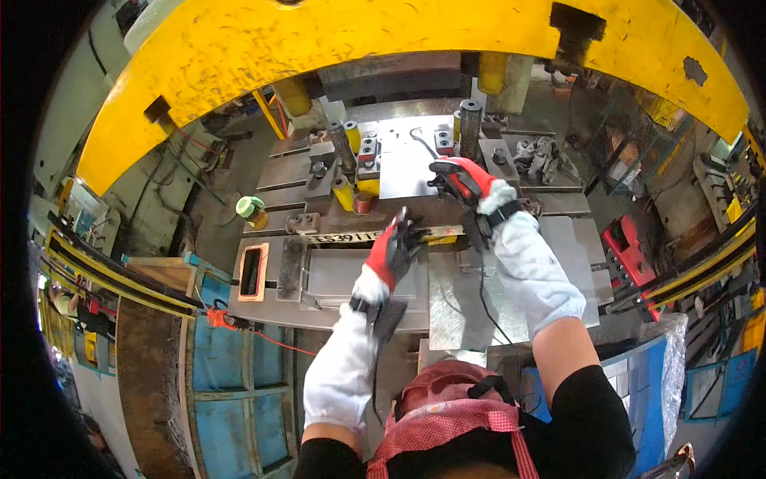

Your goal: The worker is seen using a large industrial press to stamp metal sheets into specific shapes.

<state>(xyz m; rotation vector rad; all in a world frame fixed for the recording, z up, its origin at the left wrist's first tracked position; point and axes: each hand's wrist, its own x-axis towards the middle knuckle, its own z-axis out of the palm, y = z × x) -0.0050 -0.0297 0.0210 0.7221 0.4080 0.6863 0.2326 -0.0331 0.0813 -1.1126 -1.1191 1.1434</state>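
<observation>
My right hand (464,182), in a red and dark glove, is closed around the handle of a thin metal hook (424,140). The hook's curved end lies over a bright flat metal sheet (403,172) between the posts of a press die. My left hand (395,249), gloved the same way, is above the front edge of the die, near a pale lettered strip (343,239). Its fingers look stretched apart, and I see nothing held in them. Below it lies a stack of grey metal sheets (339,275). Another shiny sheet (455,307) lies under my right forearm.
A yellow press beam (383,30) arches overhead. Dark round die posts (470,128) stand beside the bright sheet. A green-capped bottle (252,211) is on the left, a red box-like object (629,247) on the right. Yellow-black guards (120,271) flank the table. A cable (484,295) hangs by my right wrist.
</observation>
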